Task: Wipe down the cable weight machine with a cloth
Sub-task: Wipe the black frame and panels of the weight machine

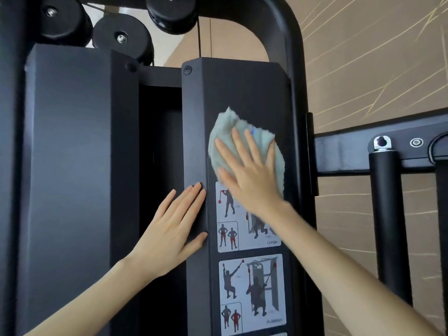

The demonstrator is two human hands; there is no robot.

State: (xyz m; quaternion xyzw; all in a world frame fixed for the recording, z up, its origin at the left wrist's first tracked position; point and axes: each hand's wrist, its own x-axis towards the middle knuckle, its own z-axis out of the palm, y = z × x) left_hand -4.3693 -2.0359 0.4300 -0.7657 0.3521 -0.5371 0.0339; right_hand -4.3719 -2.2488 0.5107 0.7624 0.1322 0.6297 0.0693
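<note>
The black cable weight machine fills the view; its right shroud panel (244,93) stands upright in front of me. My right hand (249,175) lies flat, fingers spread, pressing a pale green cloth (225,132) against the panel's face, just above the exercise stickers (252,294). The cloth bunches out above and to the right of the fingers. My left hand (174,229) rests flat on the panel's left edge, fingers apart and pointing up to the right, holding nothing.
A second black shroud (72,166) stands at the left, with a dark gap between the two. Several black pulleys (121,37) and a cable sit at the top. At the right, a black crossbar (351,151) carries a hanging bar handle (385,214) before a beige wall.
</note>
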